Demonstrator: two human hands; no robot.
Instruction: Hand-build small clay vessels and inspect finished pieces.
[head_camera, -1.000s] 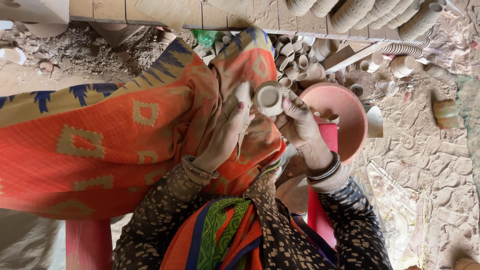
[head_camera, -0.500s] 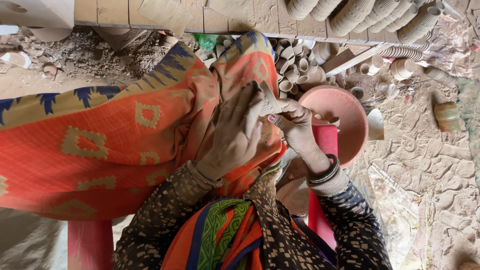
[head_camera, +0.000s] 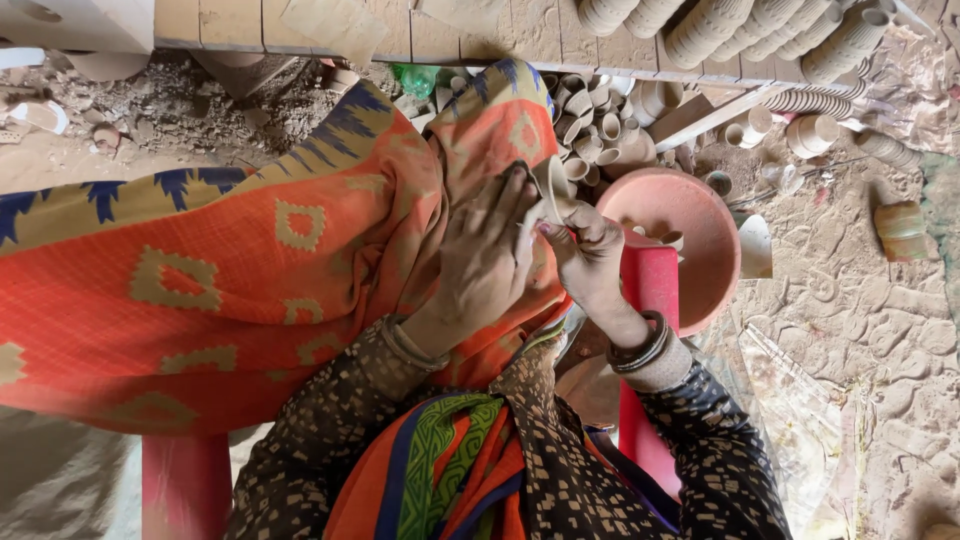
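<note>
- Clay is being worked here: a small unfired clay cup (head_camera: 552, 187) is being held up between both hands, over the lap and just in front of the pink basin (head_camera: 690, 235).
- Progress is being judged from what lies around: rows of stacked finished cups (head_camera: 770, 35) are being kept along the top edge, and a loose heap of small cups (head_camera: 600, 125) is sitting just beyond the hands, so a good share seems to be done already.
- What is left cannot be counted; only this one cup is being handled, and its surface is partly hidden by the fingers.
- The left hand (head_camera: 487, 262) is being laid flat against the cup's side, fingers together and stretched upward, palm turned toward the cup, wrist bent up from the patterned sleeve.
- The right hand (head_camera: 590, 255) is being curled beneath and beside the cup, fingers closed on its base, thumb pressed near the rim; bangles (head_camera: 640, 350) are being worn at the wrist.
- The orange patterned cloth (head_camera: 230, 290) is being spread across the knees to the left, under the left forearm.
- The red stool (head_camera: 650, 300) is being glimpsed below the right wrist, with dry, cracked earth floor (head_camera: 880, 330) stretching off to the right.
</note>
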